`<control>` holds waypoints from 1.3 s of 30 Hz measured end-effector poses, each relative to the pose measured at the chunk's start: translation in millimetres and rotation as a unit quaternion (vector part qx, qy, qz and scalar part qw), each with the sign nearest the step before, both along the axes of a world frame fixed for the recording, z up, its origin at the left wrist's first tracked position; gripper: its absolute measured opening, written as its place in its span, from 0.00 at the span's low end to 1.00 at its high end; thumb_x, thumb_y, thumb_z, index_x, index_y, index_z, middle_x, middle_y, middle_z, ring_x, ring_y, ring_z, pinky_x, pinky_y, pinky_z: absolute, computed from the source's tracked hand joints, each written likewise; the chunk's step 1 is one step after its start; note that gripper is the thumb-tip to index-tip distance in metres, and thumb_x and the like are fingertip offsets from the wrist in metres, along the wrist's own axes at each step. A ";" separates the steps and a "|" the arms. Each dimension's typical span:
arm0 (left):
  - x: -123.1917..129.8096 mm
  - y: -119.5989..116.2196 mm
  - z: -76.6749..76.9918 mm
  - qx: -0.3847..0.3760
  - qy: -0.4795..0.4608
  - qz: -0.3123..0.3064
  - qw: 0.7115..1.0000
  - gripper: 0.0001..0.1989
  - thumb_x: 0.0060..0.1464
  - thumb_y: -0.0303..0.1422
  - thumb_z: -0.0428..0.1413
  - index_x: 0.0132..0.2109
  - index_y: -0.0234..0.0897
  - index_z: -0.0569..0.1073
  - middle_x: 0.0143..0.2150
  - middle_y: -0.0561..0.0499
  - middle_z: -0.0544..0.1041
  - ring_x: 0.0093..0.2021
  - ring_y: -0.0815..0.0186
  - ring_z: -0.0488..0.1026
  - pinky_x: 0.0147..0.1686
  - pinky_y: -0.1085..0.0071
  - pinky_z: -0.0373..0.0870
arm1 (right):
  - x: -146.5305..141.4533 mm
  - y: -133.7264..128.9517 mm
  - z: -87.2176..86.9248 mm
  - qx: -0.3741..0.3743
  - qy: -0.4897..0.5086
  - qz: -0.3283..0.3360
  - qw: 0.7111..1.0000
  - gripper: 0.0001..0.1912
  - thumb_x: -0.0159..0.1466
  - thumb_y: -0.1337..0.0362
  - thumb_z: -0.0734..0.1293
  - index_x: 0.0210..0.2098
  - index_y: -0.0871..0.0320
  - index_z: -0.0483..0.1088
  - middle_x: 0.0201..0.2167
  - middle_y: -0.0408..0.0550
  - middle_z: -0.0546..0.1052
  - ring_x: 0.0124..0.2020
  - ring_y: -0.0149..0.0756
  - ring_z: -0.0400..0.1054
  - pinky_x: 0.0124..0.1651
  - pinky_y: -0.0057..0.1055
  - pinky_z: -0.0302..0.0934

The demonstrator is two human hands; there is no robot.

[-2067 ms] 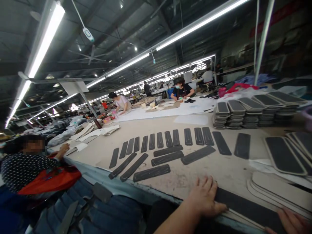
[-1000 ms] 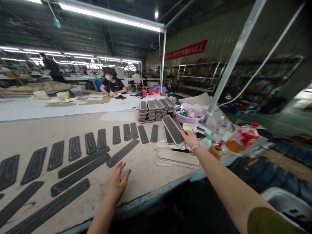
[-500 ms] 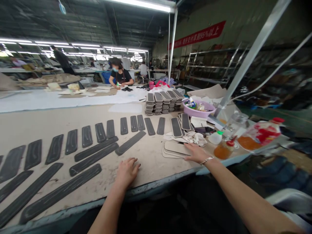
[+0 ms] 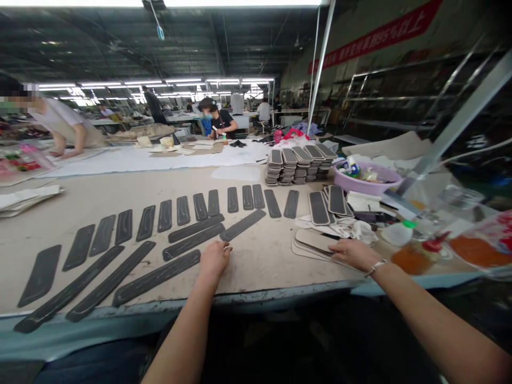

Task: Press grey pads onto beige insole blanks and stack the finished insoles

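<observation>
My right hand (image 4: 354,255) has its fingers closed on the right end of the light beige panels (image 4: 314,241), which lie in a small fanned pile near the front edge. My left hand (image 4: 216,258) rests low over the table, fingers curled together; whether anything small is between them is hidden. Just beyond it lies a slanted dark strip (image 4: 242,224). Dark panels with shiny marks (image 4: 145,223) stretch in a row to the left, with longer dark strips (image 4: 158,277) in front of them. Dark panels with pale rims (image 4: 319,208) lie behind the beige pile.
Stacks of rimmed panels (image 4: 296,165) stand at the back beside a purple basin (image 4: 368,178). Bottles, one with a red tip (image 4: 420,256), are at the right near a metal post (image 4: 460,122). Two people work across the table.
The view has swung left, bringing another person into sight. My left hand's spread fingers have curled in. My right hand's fingers have closed on the beige panels' edge.
</observation>
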State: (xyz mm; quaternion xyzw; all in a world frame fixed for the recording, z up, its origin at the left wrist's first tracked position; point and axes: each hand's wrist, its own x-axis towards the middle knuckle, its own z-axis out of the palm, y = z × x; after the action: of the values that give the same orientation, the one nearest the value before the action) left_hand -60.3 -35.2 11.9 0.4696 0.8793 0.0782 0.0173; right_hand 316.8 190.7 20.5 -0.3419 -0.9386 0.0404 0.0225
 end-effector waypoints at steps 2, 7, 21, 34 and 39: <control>-8.6 3.0 1.3 -0.009 0.011 -0.011 1.000 0.17 0.56 0.38 0.45 0.44 0.39 0.74 0.42 0.44 0.73 0.42 0.60 0.70 0.40 0.68 0.64 | -2.5 -5.1 7.0 0.032 0.002 0.007 0.999 0.13 0.61 0.59 0.58 0.37 0.52 0.74 0.32 0.48 0.73 0.34 0.36 0.67 0.36 0.30 0.57; -24.5 14.9 -1.1 -0.033 0.032 -0.063 0.997 0.15 0.56 0.34 0.44 0.41 0.37 0.74 0.41 0.44 0.71 0.41 0.63 0.70 0.40 0.70 0.64 | -32.8 -49.0 22.7 0.130 0.092 0.069 0.985 0.17 0.65 0.63 0.54 0.47 0.55 0.69 0.40 0.52 0.72 0.41 0.39 0.63 0.40 0.32 0.57; -27.4 25.5 -0.1 -0.079 0.126 -0.152 0.977 0.15 0.57 0.32 0.40 0.37 0.34 0.71 0.39 0.43 0.69 0.40 0.62 0.68 0.38 0.68 0.63 | -88.8 -125.4 -24.1 -0.073 0.247 0.153 0.954 0.17 0.64 0.57 0.58 0.49 0.55 0.67 0.40 0.52 0.71 0.42 0.37 0.64 0.46 0.35 0.60; 28.2 -32.3 67.3 0.154 -0.039 -0.240 0.958 0.10 0.47 0.42 0.50 0.32 0.44 0.70 0.34 0.51 0.74 0.33 0.63 0.71 0.34 0.71 0.68 | -80.4 -73.3 -25.0 -0.261 0.482 -0.142 0.824 0.25 0.58 0.61 0.63 0.55 0.56 0.60 0.50 0.52 0.66 0.37 0.31 0.68 0.46 0.34 0.63; 43.0 -46.3 73.4 0.137 -0.153 -0.230 0.951 0.11 0.42 0.45 0.53 0.30 0.45 0.72 0.30 0.52 0.75 0.30 0.63 0.72 0.31 0.71 0.69 | -74.6 -73.3 -21.9 -0.280 0.443 -0.144 0.839 0.14 0.59 0.58 0.61 0.40 0.57 0.71 0.39 0.47 0.72 0.33 0.31 0.67 0.38 0.29 0.63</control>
State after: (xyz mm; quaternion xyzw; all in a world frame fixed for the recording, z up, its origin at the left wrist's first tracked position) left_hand -17.3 -81.5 85.3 0.6390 0.7154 0.2625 0.1046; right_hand 242.2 117.4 -1.3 -0.4107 -0.7171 0.4448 0.3454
